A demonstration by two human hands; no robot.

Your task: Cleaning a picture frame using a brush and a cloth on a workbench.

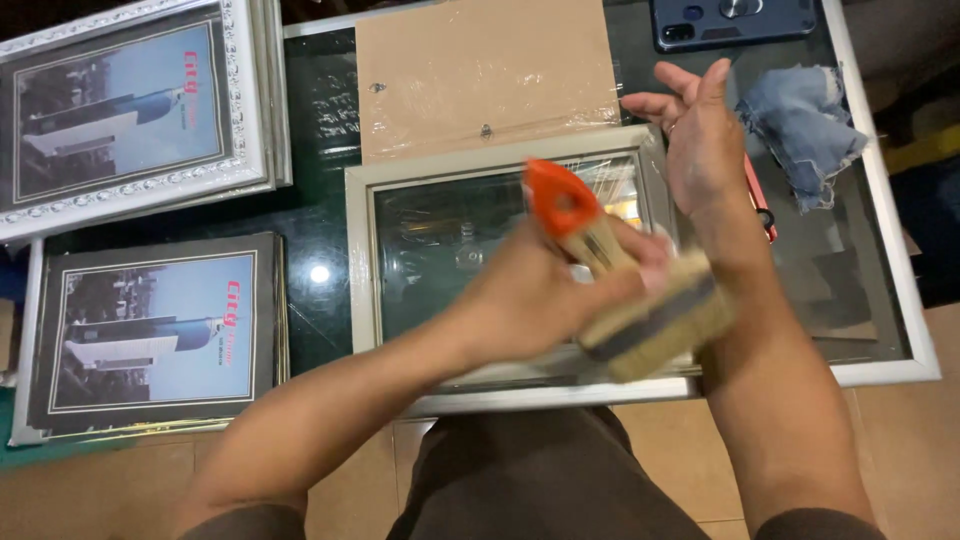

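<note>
A wide paintbrush (620,290) with an orange-tipped wooden handle and pale bristles sits in the left hand (530,300), whose grip is closed around the handle just above the dark ferrule, so the orange end points up and away from the person while the bristles angle down to the right. The bristles lie against the wrist of the right hand (705,150), which is raised with its palm open and fingers spread, holding nothing. Both hands hover over a grey picture frame (360,260) lying flat on the glass tabletop (880,300), its glass pane reflecting light and its edges wrapped in clear film. Just beyond that frame lies a brown backing board (480,70), also under clear film. To the right of the raised hand, a crumpled scrap of blue denim cloth (805,125) rests on the tabletop, and a slim red tool (765,210) shows beside the wrist. A dark phone case (740,20) lies at the far edge. On the left, well apart from the hands, are two framed prints of a building: one in an ornate white frame (240,110), one in a dark frame (265,310).
</note>
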